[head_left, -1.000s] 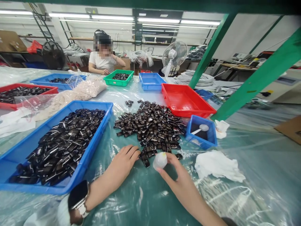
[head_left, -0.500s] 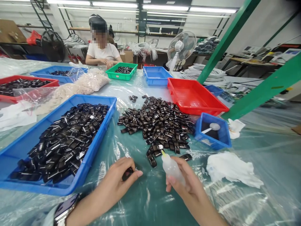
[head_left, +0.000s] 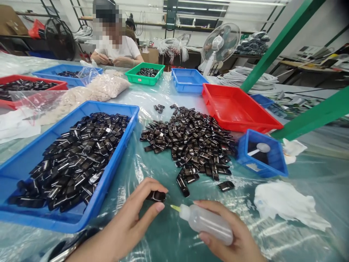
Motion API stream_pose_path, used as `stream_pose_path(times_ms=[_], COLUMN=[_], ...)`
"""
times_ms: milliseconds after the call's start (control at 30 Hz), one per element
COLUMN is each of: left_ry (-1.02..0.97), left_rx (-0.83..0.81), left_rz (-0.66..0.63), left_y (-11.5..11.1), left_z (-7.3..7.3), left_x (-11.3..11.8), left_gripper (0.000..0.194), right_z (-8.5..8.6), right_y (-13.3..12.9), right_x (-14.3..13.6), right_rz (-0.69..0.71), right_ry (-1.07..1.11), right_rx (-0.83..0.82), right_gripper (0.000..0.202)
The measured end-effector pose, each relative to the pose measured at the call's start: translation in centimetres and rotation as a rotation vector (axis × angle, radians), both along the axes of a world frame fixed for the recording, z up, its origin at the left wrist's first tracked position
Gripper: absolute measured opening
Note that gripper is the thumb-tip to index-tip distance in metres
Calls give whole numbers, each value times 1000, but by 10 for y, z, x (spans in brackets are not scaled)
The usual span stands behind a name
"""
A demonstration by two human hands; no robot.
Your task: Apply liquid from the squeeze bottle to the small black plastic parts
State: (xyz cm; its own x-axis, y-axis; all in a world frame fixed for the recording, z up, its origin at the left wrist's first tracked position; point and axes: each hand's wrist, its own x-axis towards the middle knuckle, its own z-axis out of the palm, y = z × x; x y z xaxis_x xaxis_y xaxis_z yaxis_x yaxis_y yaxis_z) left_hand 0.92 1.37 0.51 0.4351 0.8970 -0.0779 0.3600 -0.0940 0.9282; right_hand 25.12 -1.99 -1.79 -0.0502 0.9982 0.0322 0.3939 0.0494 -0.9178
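Observation:
My left hand (head_left: 128,225) pinches a small glossy black part (head_left: 156,196) between thumb and fingers, low in the middle of the view. My right hand (head_left: 231,240) grips a small translucent squeeze bottle (head_left: 204,222) lying almost level, its yellow nozzle (head_left: 175,207) pointing left at the black part, a short gap away. Just beyond both hands lies a loose pile of the same black parts (head_left: 191,138) on the plastic-covered table (head_left: 169,240).
A large blue tray (head_left: 24,160) full of black parts sits at left. A small blue bin (head_left: 261,154) with a white spoon, a red tray (head_left: 237,109) and a crumpled white cloth (head_left: 286,203) lie right. Another person (head_left: 114,43) works at the far end by a green tray (head_left: 144,74).
My left hand picked a black part from the pile and drew it near. My right hand tipped the bottle from upright to almost level, nozzle toward the part. The camera tilted down.

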Motion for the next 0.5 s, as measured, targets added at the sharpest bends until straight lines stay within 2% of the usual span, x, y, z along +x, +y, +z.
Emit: stream_pose_path(times_ms=[167, 333, 500], left_ry=[7, -5, 10], left_rx=[-52, -107, -78], left_rz=[-23, -57, -57], left_y=[0, -2, -4], left_z=[4, 6, 3], left_x=[-1, 0, 0], left_gripper=[17, 18, 18], right_z=[1, 3, 0], right_y=[-1, 1, 1], right_x=[0, 1, 6], right_rz=[-41, 6, 62], right_ry=[-24, -30, -99], right_rx=[-17, 28, 98], right_gripper=[28, 30, 33])
